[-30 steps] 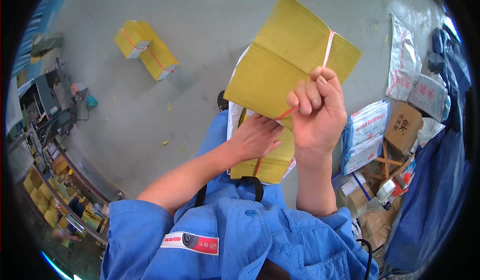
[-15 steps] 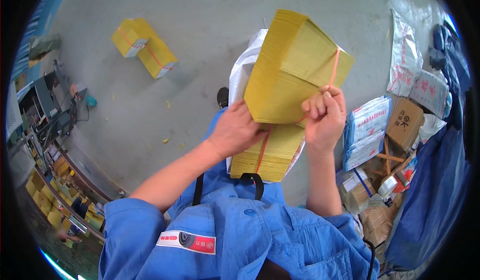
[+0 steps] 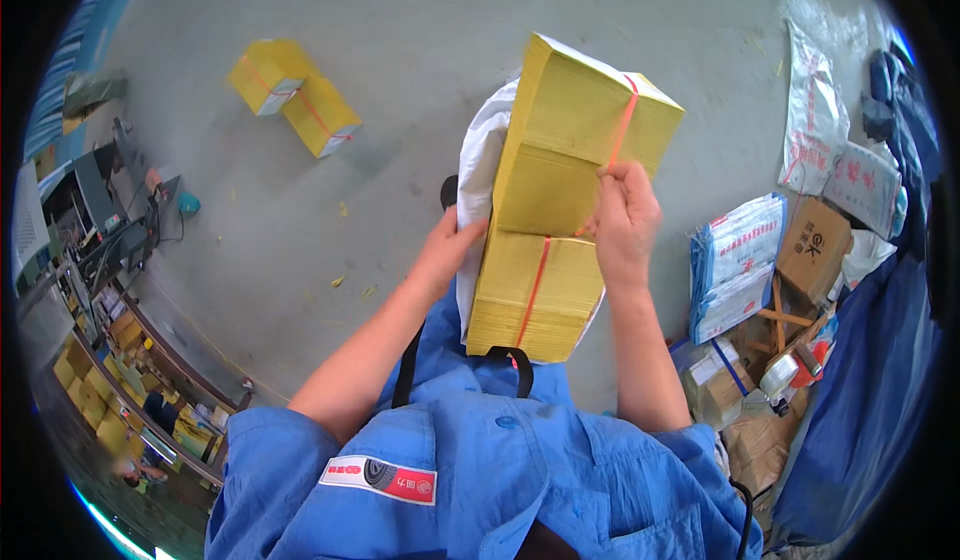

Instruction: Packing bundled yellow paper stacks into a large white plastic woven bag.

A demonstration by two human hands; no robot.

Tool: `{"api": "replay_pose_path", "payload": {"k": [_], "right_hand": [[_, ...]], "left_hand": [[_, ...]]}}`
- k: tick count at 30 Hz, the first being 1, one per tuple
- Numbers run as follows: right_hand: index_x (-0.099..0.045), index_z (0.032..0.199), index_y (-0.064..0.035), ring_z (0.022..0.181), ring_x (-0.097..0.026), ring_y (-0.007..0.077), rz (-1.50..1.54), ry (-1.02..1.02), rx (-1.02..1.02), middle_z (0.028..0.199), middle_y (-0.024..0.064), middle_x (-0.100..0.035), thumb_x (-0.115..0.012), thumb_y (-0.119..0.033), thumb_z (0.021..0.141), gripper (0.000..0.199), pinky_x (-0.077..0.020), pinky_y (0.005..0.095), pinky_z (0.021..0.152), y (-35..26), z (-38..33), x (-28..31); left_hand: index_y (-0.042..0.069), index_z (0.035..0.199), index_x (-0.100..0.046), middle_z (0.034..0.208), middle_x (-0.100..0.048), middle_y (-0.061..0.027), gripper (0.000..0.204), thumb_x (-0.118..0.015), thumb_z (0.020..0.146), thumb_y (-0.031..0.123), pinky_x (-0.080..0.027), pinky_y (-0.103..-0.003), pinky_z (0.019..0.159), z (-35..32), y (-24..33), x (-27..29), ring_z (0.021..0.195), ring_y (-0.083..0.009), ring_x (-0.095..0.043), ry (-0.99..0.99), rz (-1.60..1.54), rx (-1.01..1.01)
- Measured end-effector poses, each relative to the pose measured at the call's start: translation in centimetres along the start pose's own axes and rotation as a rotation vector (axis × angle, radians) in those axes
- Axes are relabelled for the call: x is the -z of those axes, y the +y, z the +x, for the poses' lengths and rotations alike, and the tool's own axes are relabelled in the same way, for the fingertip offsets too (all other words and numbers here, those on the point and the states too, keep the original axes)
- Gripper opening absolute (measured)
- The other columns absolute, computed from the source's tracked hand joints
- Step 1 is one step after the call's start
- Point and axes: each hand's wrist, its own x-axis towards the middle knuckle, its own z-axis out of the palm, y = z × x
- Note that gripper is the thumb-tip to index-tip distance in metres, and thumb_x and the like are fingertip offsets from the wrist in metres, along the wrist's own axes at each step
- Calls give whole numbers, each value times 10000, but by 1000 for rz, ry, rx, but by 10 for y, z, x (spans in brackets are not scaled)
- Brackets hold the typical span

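Observation:
A bundle of yellow paper stacks (image 3: 575, 110), bound with an orange-red strap (image 3: 627, 120), leans over the mouth of a white woven sack (image 3: 480, 160) in front of me. My right hand (image 3: 628, 215) is closed on that strap, by the bundle's right side. Closer to my body, a second yellow bundle (image 3: 510, 305) with its own red strap sits in the sack. At the sack's left rim is my left hand (image 3: 452, 250); its thumb lies over the rim beside the bundles, and its other fingers are mostly hidden.
Two strapped yellow bundles (image 3: 300, 100) lie on the grey floor, far left. To the right are folded white-blue sacks (image 3: 738, 260), a brown carton (image 3: 812, 245) and a blue tarpaulin (image 3: 860, 400). Machinery (image 3: 100, 220) stands at the left.
The upper bundle has swung more upright and settled lower in the sack. My left hand has gone from the bundle's lower corner to the sack's rim; my right hand has shifted slightly left with the strap.

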Motion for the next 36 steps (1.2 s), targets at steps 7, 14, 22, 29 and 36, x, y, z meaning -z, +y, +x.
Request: {"api": "replay_pose_path", "payload": {"k": [7,14,22,29,36], "right_hand": [[-544,881,-18,530,-568,165,-463,47,325,634,90,-566,-486,-55,956,102,-429,327,486,4,16,-5],[-543,893,-4,505,-582,199,-264,-102,137,658,129,-584,-485,-78,957,113,-463,354,456,3,21,-8],[-564,1175,57,881,-651,173,72,-259,130,1047,120,-641,-526,-79,958,259,-534,312,726,13,-8,30],[-417,1448,-25,1294,-483,287,515,29,-599,1411,141,-501,-417,-366,1039,533,-331,405,1122,167,-137,93],[-451,1404,-47,1178,-591,258,900,-58,-693,1352,110,-560,-485,-423,1003,552,-511,426,973,198,-165,11]], "left_hand": [[3,1292,-549,1159,-662,-187,509,-600,837,227,-464,-373,941,-30,-52,7,1075,-283,-626,-135,98,150],[-6,1126,-638,1000,-682,-260,367,-559,794,127,-503,-446,849,-63,-104,29,956,-405,-659,-88,307,219],[-16,1047,-602,990,-632,-246,291,-580,787,113,-480,-448,857,-115,-79,15,982,-406,-602,311,542,-245],[-47,1267,-582,1239,-614,-105,549,-474,965,399,-373,-312,1026,-98,-89,-2,1200,-197,-528,-150,-348,48],[4,1374,-521,1375,-556,-89,590,-378,1009,444,-319,-332,1108,-99,-77,10,1286,-208,-482,-154,-238,163]]}}
